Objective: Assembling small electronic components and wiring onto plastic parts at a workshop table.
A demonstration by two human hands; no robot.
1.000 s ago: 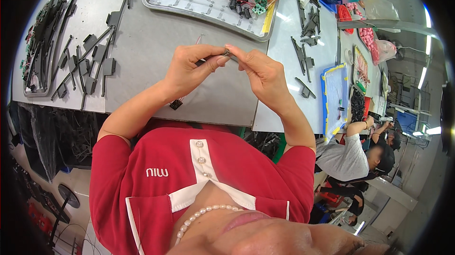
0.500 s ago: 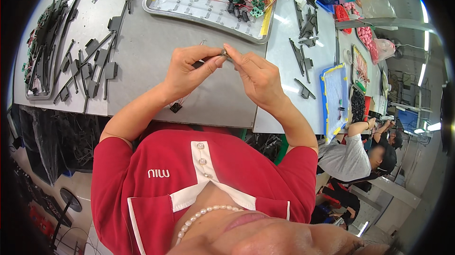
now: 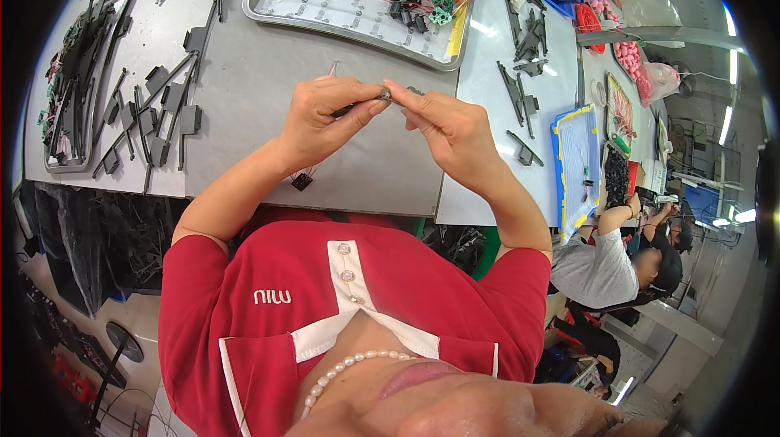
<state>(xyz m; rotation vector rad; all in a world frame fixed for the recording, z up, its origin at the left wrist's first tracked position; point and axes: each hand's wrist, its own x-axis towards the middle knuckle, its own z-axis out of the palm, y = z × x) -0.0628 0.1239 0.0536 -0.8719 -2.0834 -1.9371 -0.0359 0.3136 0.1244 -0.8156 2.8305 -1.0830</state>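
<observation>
In front of my chest, above the grey table, my two hands meet fingertip to fingertip. My left hand (image 3: 325, 116) is closed, pinching a small dark part (image 3: 383, 94) between thumb and forefinger; most of it is hidden by the fingers. Thin wires run from this hand, and a small black square piece (image 3: 301, 182) hangs on them below the wrist, near the table edge. My right hand (image 3: 451, 132) has its fingers bent and closed, its forefinger tip against the dark part's end. What lies between its thumb and fingers is hidden.
Ahead is a metal tray (image 3: 349, 33) with green boards, black pieces and red wires. Black plastic brackets (image 3: 166, 108) lie at left beside a loaded tray (image 3: 81, 162); more brackets (image 3: 520, 100) lie at right. A blue-edged tray (image 3: 575, 165) stands near a co-worker in a grey shirt (image 3: 597, 274).
My right hand has shifted slightly to the right, its thumb now lower and apart from the forefinger tip. My left hand stays nearly in place with the dark part.
</observation>
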